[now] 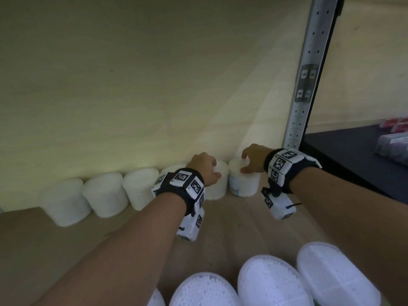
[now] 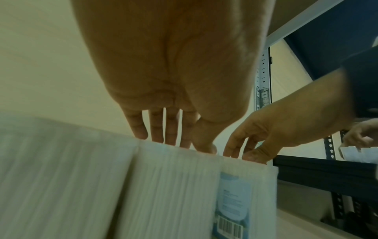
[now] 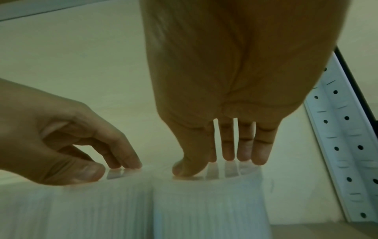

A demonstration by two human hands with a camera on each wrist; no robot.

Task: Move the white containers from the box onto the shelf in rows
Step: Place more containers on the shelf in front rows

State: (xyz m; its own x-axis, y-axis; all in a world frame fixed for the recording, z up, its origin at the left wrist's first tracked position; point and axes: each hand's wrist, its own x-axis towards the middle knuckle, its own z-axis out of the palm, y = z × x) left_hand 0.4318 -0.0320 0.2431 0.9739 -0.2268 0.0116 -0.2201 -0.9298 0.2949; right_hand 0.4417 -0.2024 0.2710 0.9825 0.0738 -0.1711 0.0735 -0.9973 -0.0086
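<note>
Containers sit directly under your fingers: your left hand (image 1: pixel 204 167) curls its fingers (image 2: pixel 157 129) down over the top of one white container (image 1: pixel 217 184), and your right hand (image 1: pixel 254 161) does the same on the end container (image 1: pixel 242 183), just beside it. Both tubs stand upright, touching each other, against the back wall (image 1: pixel 154 85) of the shelf (image 1: pixel 231 217), closing a row that runs leftward. Just right of your right hand stands the perforated upright (image 1: pixel 306 85); more containers (image 1: pixel 265 281) wait nearer you.
</note>
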